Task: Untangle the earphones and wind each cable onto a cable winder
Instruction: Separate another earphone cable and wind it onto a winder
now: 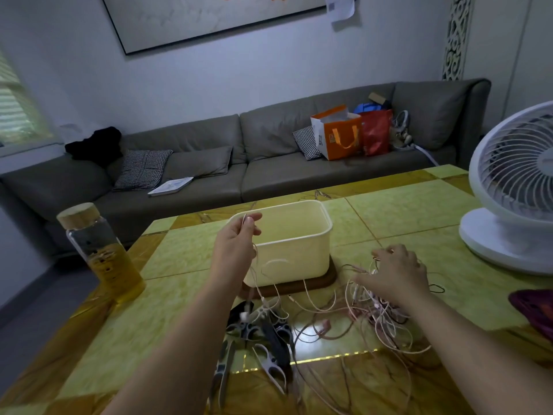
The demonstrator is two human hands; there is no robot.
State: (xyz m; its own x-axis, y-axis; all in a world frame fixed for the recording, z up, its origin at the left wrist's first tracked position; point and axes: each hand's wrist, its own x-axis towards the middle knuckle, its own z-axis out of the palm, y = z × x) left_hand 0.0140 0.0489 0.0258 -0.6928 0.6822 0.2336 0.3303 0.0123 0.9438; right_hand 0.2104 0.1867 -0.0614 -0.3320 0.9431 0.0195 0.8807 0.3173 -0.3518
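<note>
A tangle of white, pink and dark earphone cables (371,313) lies on the green tabletop in front of a cream plastic tub (323,244). My left hand (236,247) is raised before the tub's left corner and pinches a white cable, which hangs down to a small white plug (245,316). My right hand (398,274) rests on the tangle with fingers spread, and a thin cable runs by its fingertips. Several grey and dark cable winders (263,333) lie in a heap below my left forearm.
The tub stands on a brown wooden board (326,281). A glass bottle (101,253) with yellow liquid and a wooden lid stands at the left. A white fan (514,190) fills the right side. A dark red object (535,307) lies at the right edge. Sofa behind.
</note>
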